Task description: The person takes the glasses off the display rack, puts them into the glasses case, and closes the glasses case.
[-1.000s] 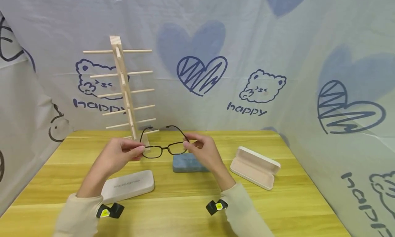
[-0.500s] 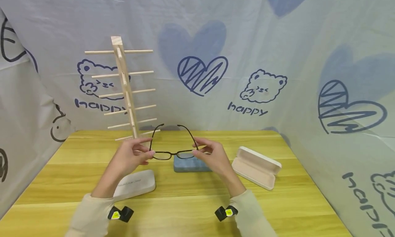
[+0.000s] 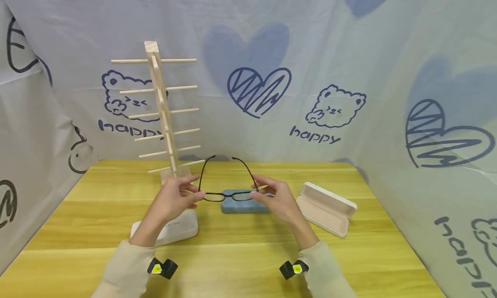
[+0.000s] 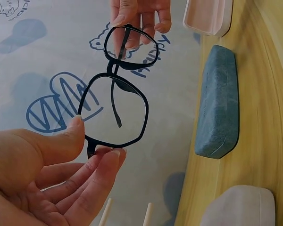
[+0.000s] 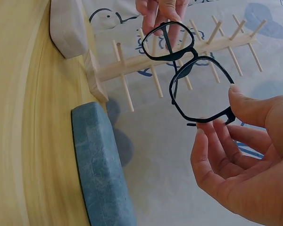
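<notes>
Black-framed eyeglasses (image 3: pixel 228 195) with clear lenses hang in the air between my two hands, their temples unfolded and pointing away from me. My left hand (image 3: pixel 175 199) pinches one outer end of the frame between thumb and fingers. At the opposite end my right hand (image 3: pixel 277 199) pinches the frame the same way. In the left wrist view the near lens rim (image 4: pixel 146 113) sits between thumb and fingertips. A blue glasses case (image 3: pixel 245 207), closed, lies on the table behind and below the eyeglasses, partly overlapped by them.
Left of the eyeglasses stands a wooden rack (image 3: pixel 165 117) with several bare pegs. A closed white case (image 3: pixel 182 230) lies partly behind my left forearm. An open white case (image 3: pixel 324 209) with a pale lining rests at the right. A printed cloth (image 3: pixel 248 138) hangs behind the wooden table (image 3: pixel 233 268).
Both hands have carried the eyeglasses to the right, away from the rack. The frame has tilted so its lenses look flatter in the head view, and the head view has shifted slightly.
</notes>
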`<state>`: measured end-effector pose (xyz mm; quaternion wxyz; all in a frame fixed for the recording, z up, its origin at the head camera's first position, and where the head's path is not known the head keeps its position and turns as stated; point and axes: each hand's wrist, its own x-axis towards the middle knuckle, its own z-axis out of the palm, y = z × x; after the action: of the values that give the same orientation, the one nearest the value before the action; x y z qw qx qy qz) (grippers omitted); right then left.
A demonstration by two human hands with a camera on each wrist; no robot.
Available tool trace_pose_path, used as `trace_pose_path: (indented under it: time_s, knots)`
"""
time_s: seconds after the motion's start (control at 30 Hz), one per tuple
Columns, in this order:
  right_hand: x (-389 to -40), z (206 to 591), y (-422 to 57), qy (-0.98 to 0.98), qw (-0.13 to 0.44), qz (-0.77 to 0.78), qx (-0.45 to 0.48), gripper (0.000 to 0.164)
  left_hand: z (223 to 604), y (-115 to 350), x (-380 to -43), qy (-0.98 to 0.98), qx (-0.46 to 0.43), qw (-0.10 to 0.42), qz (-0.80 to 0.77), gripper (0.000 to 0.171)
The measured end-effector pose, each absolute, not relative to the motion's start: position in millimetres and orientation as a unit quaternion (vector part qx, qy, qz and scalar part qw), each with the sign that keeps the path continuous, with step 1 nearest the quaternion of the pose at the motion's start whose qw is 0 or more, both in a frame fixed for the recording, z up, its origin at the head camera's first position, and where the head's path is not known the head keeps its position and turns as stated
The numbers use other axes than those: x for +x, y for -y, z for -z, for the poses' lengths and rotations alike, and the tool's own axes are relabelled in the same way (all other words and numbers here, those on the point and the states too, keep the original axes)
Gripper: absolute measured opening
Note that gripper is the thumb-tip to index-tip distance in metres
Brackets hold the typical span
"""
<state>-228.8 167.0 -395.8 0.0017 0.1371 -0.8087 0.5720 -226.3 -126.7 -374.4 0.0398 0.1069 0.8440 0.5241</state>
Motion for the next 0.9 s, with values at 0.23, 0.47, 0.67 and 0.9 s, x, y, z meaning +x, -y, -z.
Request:
trace_pose_path:
  time_s: [0.23,0.47,0.67,0.9]
  knots:
    - [-228,400,-173,0.810,0.000,-0.572,0.131,0.050,377,120,-227,-0.852,0.105,0.041,-0.511,0.056]
    - [-228,405,-175,0.819,0.005,-0.560,0.125,0.046,382,119,-227,-0.857,0.109,0.035,-0.503,0.053]
    - [-227,407,-177,0.822,0.008,-0.557,0.123,0.042,383,118,-225,-0.857,0.109,0.036,-0.502,0.053]
    - [-228,408,-175,0.826,0.017,-0.549,0.128,0.033,382,117,-224,-0.859,0.106,0.039,-0.500,0.053]
